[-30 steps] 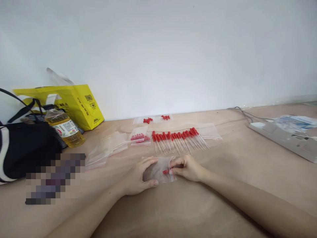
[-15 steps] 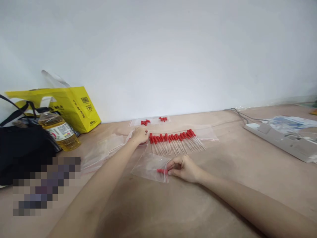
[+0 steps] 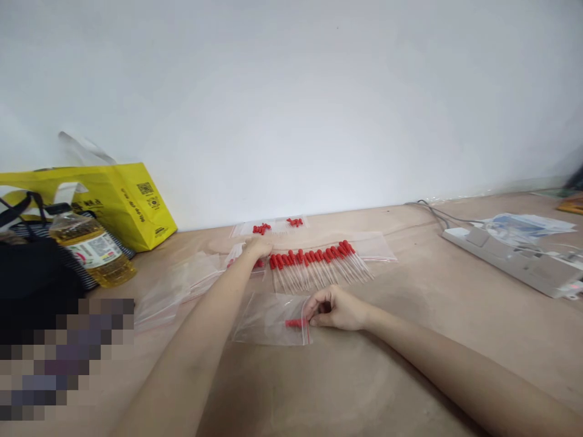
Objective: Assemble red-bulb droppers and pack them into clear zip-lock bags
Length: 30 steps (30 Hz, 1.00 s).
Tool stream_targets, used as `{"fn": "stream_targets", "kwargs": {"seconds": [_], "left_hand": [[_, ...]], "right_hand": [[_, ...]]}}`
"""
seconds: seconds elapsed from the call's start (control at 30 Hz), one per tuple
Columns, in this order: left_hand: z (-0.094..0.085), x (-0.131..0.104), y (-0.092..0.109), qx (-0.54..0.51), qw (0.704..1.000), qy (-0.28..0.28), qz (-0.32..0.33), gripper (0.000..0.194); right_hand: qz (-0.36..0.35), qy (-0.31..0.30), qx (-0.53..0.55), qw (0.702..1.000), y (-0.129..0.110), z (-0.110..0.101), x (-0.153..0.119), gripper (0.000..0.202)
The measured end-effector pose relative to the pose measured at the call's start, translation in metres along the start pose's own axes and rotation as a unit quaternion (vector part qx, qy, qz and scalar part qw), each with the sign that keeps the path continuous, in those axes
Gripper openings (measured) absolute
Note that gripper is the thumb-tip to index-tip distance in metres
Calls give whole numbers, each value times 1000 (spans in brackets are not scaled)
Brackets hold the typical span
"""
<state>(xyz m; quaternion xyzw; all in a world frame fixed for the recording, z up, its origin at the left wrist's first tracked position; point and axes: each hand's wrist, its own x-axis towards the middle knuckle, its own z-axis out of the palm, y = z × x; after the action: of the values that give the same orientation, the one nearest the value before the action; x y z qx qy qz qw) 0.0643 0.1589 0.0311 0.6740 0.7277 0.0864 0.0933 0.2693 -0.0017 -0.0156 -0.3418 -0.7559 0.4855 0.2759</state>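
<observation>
Far out on the table, my left hand (image 3: 257, 247) is over a small clear bag holding red pieces (image 3: 231, 263); its fingers are hidden behind the hand, so what they grip does not show. Closer to me, my right hand (image 3: 334, 309) pinches the red-edged mouth of a clear zip-lock bag (image 3: 264, 318) that lies flat. Red rubber bulbs (image 3: 294, 323) lie inside that bag, right at the fingertips. Between and beyond the hands is a row of droppers with red bulbs (image 3: 312, 258) and thin clear stems, partly on another clear bag (image 3: 380, 246).
Against the wall lies a clear bag with two clusters of red bulbs (image 3: 262, 229). Several flat clear bags (image 3: 177, 279) are left of my left forearm. At far left stand a yellow bag (image 3: 150, 212), an oil bottle (image 3: 98, 252) and a black bag (image 3: 36, 273). A white power strip (image 3: 501, 258) is right.
My left hand remains at the small bag, with its fingers now less visible. The right hand keeps its pinch on the zip-lock bag. The view has shifted slightly to the right.
</observation>
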Motion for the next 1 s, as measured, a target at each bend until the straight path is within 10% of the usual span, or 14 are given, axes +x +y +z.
{"fn": "stream_targets", "kwargs": {"seconds": [0.4,0.73,1.0], "left_hand": [[-49,-49,-10,-232,966,104,42,35],[-23,-137,40,-349,913,38,210,27],[-25,-161,-34,-118,907,-66,400,43]], "right_hand": [[0,95,146,985,-5,-20,-1,19],[-49,118,236,963,-58,0,34,45],[-9,299,228,926,-24,-24,6,39]]}}
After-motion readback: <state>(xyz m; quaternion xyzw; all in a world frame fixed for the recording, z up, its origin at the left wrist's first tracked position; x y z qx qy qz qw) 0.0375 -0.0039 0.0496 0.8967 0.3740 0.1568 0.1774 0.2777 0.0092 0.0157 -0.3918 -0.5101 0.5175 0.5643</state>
